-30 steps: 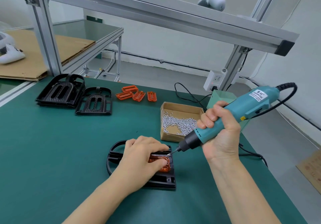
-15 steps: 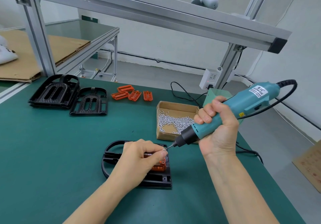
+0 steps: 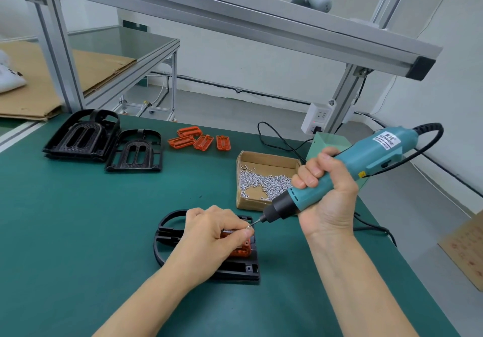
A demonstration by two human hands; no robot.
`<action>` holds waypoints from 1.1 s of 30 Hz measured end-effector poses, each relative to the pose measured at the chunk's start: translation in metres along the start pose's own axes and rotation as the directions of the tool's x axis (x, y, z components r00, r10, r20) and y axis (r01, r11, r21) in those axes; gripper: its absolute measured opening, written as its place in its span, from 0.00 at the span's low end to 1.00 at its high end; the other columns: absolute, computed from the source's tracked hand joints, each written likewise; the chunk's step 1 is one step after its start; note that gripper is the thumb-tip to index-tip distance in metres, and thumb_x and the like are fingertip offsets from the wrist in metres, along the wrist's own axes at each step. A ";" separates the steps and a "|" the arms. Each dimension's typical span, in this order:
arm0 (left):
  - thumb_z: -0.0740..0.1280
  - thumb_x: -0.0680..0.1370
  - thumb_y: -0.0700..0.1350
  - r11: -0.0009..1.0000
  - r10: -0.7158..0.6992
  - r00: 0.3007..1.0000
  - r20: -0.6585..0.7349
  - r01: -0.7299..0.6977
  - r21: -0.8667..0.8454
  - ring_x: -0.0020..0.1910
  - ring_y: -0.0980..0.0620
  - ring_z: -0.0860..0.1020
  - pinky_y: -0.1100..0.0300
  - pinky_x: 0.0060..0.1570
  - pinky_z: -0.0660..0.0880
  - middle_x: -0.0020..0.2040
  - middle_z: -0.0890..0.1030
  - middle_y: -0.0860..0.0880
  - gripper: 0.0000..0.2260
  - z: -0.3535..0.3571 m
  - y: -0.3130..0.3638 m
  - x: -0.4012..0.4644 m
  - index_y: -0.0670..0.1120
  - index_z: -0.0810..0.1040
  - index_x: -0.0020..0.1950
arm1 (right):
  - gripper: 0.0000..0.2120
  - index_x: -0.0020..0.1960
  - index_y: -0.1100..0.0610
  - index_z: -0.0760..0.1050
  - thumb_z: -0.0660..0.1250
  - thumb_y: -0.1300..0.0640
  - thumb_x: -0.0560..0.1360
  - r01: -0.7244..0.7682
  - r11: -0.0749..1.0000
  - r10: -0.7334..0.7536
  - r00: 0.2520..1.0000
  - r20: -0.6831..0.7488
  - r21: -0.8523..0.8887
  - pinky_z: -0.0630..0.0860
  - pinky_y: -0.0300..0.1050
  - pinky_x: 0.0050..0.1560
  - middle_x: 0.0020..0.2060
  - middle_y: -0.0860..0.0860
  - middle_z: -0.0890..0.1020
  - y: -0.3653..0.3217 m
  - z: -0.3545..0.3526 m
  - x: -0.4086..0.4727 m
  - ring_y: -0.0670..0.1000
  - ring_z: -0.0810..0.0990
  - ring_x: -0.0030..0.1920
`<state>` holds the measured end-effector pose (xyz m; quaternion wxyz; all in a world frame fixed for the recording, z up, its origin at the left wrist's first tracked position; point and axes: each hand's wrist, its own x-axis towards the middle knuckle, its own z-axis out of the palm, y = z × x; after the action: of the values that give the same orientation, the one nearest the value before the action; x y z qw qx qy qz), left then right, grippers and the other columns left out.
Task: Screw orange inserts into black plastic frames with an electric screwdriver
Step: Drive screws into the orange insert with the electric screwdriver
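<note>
1. A green mat (image 3: 78,232) covers the bench, under an aluminium rail (image 3: 235,20).
2. The left hand (image 3: 217,234) is laid over the orange insert (image 3: 241,251), which sits in the black frame (image 3: 235,271) near the front of the mat; its fingertips (image 3: 245,232) are pinched together on what appears to be a small screw (image 3: 249,228).
3. The right hand (image 3: 326,198) is clamped in a fist round the screwdriver (image 3: 339,174), which is tilted, its bit (image 3: 257,221) pointed down-left and touching or almost touching the screw.
4. For the step to be done well, the screw should probably be seated on the bit, the tool raised closer to upright over the hole, and the frame pressed flat before the trigger is squeezed.
5. Both wrists are held close together above the frame, forearms converging from the near edge.
6. Farther out, a box (image 3: 243,200) of screws is seen, then spare inserts (image 3: 198,140) and spare frames (image 3: 104,140) at the far left.
</note>
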<state>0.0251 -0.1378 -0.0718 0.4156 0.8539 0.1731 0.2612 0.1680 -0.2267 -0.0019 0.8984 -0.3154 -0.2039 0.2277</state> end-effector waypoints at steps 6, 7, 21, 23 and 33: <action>0.64 0.60 0.71 0.949 -0.050 0.990 0.133 0.006 0.315 0.59 0.76 0.56 0.62 0.64 0.46 0.53 0.70 0.70 0.27 -0.014 -0.009 -0.008 0.64 0.73 0.57 | 0.08 0.39 0.52 0.70 0.63 0.65 0.68 -0.013 0.994 0.019 0.998 0.059 -0.110 0.66 0.37 0.25 0.26 0.47 0.66 0.003 -0.002 0.006 0.45 0.65 0.23; 0.62 0.59 0.72 0.932 -0.034 0.986 0.161 -0.027 0.362 0.60 0.75 0.57 0.60 0.67 0.44 0.54 0.69 0.70 0.29 -0.014 -0.010 -0.010 0.63 0.74 0.57 | 0.08 0.39 0.52 0.71 0.63 0.65 0.68 -0.015 0.989 0.026 0.997 0.072 -0.148 0.66 0.38 0.25 0.26 0.48 0.66 0.005 -0.003 0.006 0.46 0.65 0.23; 0.61 0.66 0.70 0.815 0.040 0.962 0.270 -0.188 0.549 0.69 0.63 0.53 0.51 0.68 0.32 0.63 0.66 0.66 0.24 -0.004 -0.018 -0.012 0.68 0.73 0.61 | 0.09 0.40 0.53 0.73 0.64 0.67 0.68 -0.015 0.939 0.087 0.977 0.195 -0.344 0.67 0.39 0.26 0.25 0.49 0.68 0.024 -0.001 -0.001 0.47 0.66 0.23; 0.62 0.67 0.69 0.815 0.037 0.962 0.269 -0.185 0.549 0.69 0.62 0.53 0.50 0.69 0.33 0.63 0.66 0.66 0.23 -0.004 -0.018 -0.012 0.68 0.74 0.61 | 0.08 0.41 0.54 0.72 0.64 0.66 0.68 -0.017 0.935 0.094 0.975 0.200 -0.354 0.67 0.38 0.26 0.25 0.50 0.68 0.025 0.000 -0.001 0.48 0.65 0.22; 0.63 0.67 0.68 0.839 0.021 0.964 0.265 -0.161 0.519 0.70 0.63 0.52 0.51 0.69 0.33 0.64 0.66 0.65 0.22 -0.003 -0.019 -0.013 0.68 0.75 0.60 | 0.09 0.41 0.53 0.74 0.64 0.67 0.68 -0.045 0.898 0.218 0.910 0.353 -0.438 0.67 0.39 0.26 0.24 0.50 0.68 0.031 0.008 0.000 0.48 0.65 0.21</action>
<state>0.0117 -0.1315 -0.0893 0.1656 0.9689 0.1446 0.1132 0.1550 -0.2017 -0.0168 0.7320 -0.4621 -0.4019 0.2984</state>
